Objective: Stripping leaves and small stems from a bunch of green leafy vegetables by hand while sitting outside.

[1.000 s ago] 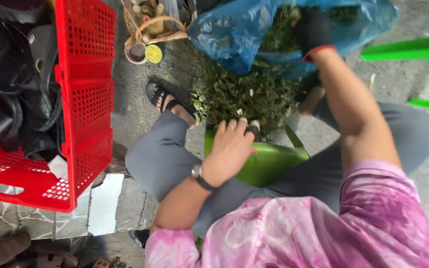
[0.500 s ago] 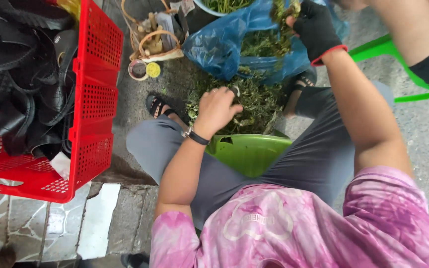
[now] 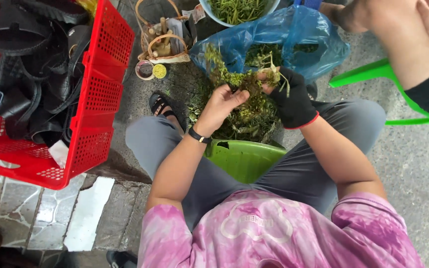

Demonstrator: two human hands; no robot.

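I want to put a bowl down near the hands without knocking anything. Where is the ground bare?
Bare concrete lies right of the right knee, below the green chair. A narrower strip runs between the red crate and the sandalled foot. Around the left hand and gloved right hand it is crowded: herb pile, blue bag, small basket.

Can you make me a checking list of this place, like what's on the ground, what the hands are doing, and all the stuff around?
Surface: grey concrete ground, patterned tiles at lower left.
Job's things: leafy green sprigs held up between both hands; more greens piled below, beside a blue plastic bag.
Clutter: red crate of black sandals; small wicker basket; bowl of greens.
Grippers: left hand bare, wearing a watch, pinching the sprigs; right hand in a black glove, gripping them.
Cables: nothing seen.
Surroundings: green stool under the person; another person's arm at upper right.
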